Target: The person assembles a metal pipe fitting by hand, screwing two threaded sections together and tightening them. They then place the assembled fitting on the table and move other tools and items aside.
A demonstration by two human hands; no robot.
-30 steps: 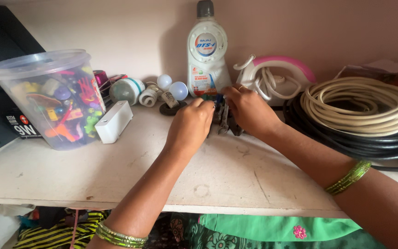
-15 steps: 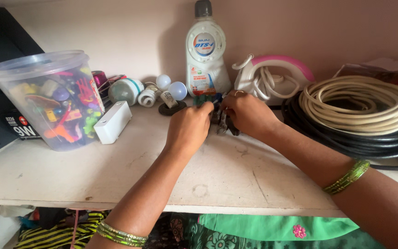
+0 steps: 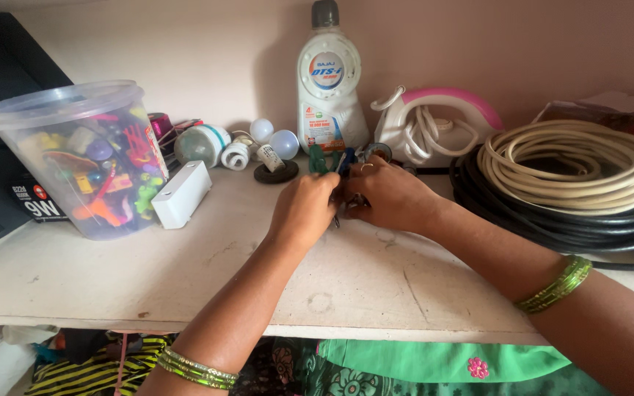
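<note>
Pale, scuffed stone forms the shelf (image 3: 185, 282) that fills the lower frame, and on it we see, at right, a cream cable coil (image 3: 574, 165) stacked on a black cable coil (image 3: 552, 220); at left, a lidded clear plastic tub (image 3: 82, 158) of bright oddments; at top centre, a white bottle (image 3: 329, 81); beside it, a white-and-pink iron (image 3: 434, 121). At mid-frame, our left hand (image 3: 304, 209) and right hand (image 3: 390, 196) meet, both curled shut around a bunch of small hand tools (image 3: 332, 163) with green and blue handles, lying just in front of the bottle; how firmly each finger grips we cannot tell, as the knuckles hide it. The risks, in our judgement: the tools could slide loose and roll off the shelf's front edge; an elbow could nudge the bottle over; or a swing could strike the light bulbs (image 3: 273, 136) just left of the hands, and those would break.
</note>
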